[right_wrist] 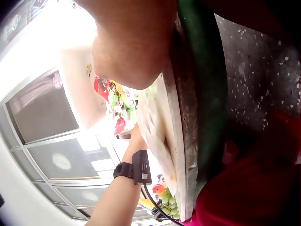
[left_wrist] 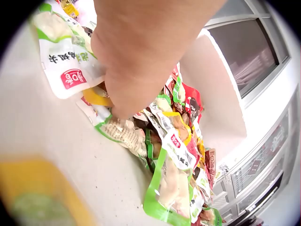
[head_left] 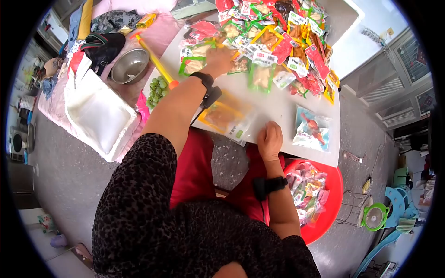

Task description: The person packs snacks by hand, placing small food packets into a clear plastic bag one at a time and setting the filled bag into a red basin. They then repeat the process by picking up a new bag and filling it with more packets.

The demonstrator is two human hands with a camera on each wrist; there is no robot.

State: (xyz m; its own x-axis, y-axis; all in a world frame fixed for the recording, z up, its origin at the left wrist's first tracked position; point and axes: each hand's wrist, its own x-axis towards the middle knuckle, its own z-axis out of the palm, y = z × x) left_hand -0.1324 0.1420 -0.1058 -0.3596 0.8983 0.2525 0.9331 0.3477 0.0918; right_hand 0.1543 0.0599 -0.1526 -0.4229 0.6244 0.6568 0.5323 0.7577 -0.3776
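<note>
My left hand (head_left: 219, 61) is at the near left side of a heap of sealed food packets (head_left: 264, 37), slightly blurred. In the left wrist view, the left hand (left_wrist: 136, 89) overlaps several packets and its fingertips are hidden, so I cannot tell whether it grips one. A yellow-edged clear packet (head_left: 222, 116) lies near the table's front edge, below the left forearm. Just right of this packet, my right hand (head_left: 270, 141) rests loosely curled at the table edge, with nothing visible in it. A green-edged packet (head_left: 262, 74) lies at the front of the heap.
A blue-and-white packet (head_left: 313, 129) lies at the table's right. Below it stands a red basin (head_left: 331, 204) with many packets. Green grapes (head_left: 157, 90), a yellow stick (head_left: 157, 62), a metal bowl (head_left: 130, 66) and a white foam box (head_left: 99, 116) are on the left.
</note>
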